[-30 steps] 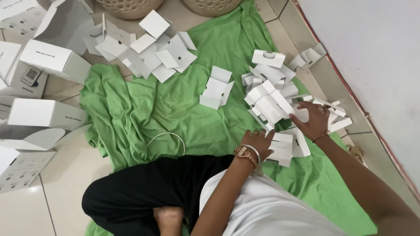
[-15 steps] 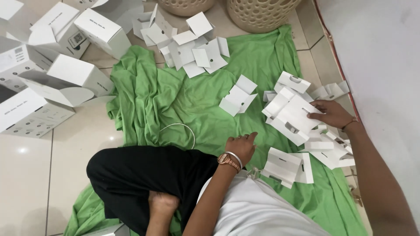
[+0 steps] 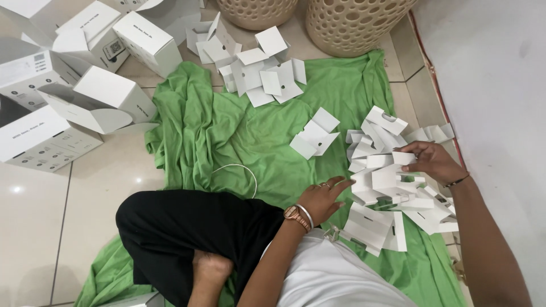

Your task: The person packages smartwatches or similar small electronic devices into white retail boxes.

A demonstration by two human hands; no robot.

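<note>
At the far left, several white cardboard boxes point(image 3: 85, 85) stand crowded on the tiled floor point(image 3: 34, 227); one box point(image 3: 94, 111) lies with its flap open, and its inside is too dark to tell what it holds. To the right of them a green cloth point(image 3: 227, 131) is spread over the floor, with a thin white cable point(image 3: 242, 170) looped on it near the person's black-clad leg. At the far edge of the cloth lies a scatter of white card inserts point(image 3: 259, 71), and just beyond them stand two woven baskets point(image 3: 347, 23) whose contents are out of view. A small folded insert point(image 3: 314, 136) lies alone mid-cloth. The left hand point(image 3: 321, 199), wearing a watch and a ring, rests on the cloth with fingers spread wide, its fingertips just touching the near-left edge of the heap of white card pieces point(image 3: 387, 187). The right hand point(image 3: 432, 162) sits on the far right side of that heap, fingers pinching one card piece point(image 3: 404, 158).
</note>
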